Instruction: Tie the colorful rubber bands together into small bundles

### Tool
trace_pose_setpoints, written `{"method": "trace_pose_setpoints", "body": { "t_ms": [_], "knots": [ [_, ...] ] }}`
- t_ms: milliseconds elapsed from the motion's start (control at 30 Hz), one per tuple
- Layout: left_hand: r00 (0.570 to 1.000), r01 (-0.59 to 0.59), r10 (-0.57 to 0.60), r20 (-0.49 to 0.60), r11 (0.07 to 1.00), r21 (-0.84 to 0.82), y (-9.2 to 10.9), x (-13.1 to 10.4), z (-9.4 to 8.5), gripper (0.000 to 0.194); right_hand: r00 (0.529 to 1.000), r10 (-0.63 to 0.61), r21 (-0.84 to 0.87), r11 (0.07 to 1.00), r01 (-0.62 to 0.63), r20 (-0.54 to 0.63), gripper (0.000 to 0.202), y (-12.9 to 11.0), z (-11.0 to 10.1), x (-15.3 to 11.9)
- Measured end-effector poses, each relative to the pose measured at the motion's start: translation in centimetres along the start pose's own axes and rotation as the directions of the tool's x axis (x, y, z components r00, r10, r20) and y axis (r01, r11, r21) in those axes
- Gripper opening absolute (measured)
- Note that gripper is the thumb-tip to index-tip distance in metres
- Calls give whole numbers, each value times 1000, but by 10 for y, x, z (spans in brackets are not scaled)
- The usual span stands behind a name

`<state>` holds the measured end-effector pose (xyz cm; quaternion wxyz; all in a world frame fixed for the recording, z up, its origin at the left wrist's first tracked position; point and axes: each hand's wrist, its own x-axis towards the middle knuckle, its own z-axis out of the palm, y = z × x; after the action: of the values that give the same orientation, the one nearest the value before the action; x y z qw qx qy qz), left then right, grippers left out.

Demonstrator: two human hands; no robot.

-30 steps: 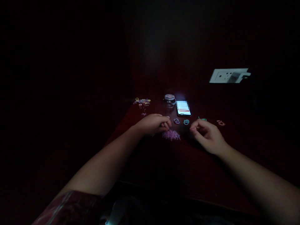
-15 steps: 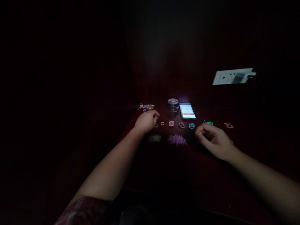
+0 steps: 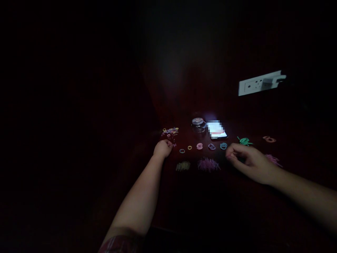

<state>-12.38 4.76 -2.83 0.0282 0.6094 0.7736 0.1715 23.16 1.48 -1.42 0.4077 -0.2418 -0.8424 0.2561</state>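
Curled fingers of your left hand [image 3: 162, 149] are at small purple pieces [image 3: 174, 145], left of the lit phone [image 3: 216, 129] in the head view, their hold unclear. Nearer you than the phone, your right hand [image 3: 249, 161] bunches thumb and fingertips, any contents hidden.

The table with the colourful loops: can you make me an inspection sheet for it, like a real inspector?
Surface: dark red table, dimly lit.
Job's things: mixed pile at left; row of coloured loops; yellowish pile and purple pile in front; pink pile at right, partly hidden.
Clutter: lidded jar beside a lit phone.
Hands: left hand by small pinkish strands; right hand curled beside blue loops; can't tell if either holds anything.
Cables: plug in the socket panel; no cord clearly seen.
Surroundings: mostly darkness.
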Motion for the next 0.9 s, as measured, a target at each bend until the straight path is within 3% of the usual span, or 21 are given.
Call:
{"method": "trace_pose_setpoints", "body": {
  "t_ms": [233,367,500,567,600,667,767,833,900],
  "knots": [
    [1000,15,-16,14,999,36,1,5,3,20,1000,10,-4,1000,-9,22,11,0,0,-1],
    [1000,9,-9,-14,1000,16,6,2,-4,22,1000,-1,2,1000,1,26,12,2,1,-2],
    [994,-54,51,-99,998,-23,26,-11,-17,23,999,16,5,1000,-17,49,12,2,2,-1],
    [978,-159,151,-142,986,-48,46,-23,-22,19,997,23,15,1000,-24,67,12,1,3,-1],
    [962,-229,216,-169,971,-62,58,-32,-23,18,997,28,23,999,-30,77,12,0,3,-1],
    [865,-478,442,-238,870,-122,83,-51,-25,14,995,49,41,998,-53,84,10,-2,4,-1],
    [720,-693,663,-203,698,-180,113,-80,-27,8,994,83,49,995,-87,77,15,-7,6,-1],
    [644,-762,749,-155,612,-212,124,-93,-29,5,994,71,61,995,-77,83,19,-10,7,0],
    [615,-781,780,-115,583,-225,128,-99,-29,4,995,53,65,996,-59,83,12,-12,8,1]
  ]
}}
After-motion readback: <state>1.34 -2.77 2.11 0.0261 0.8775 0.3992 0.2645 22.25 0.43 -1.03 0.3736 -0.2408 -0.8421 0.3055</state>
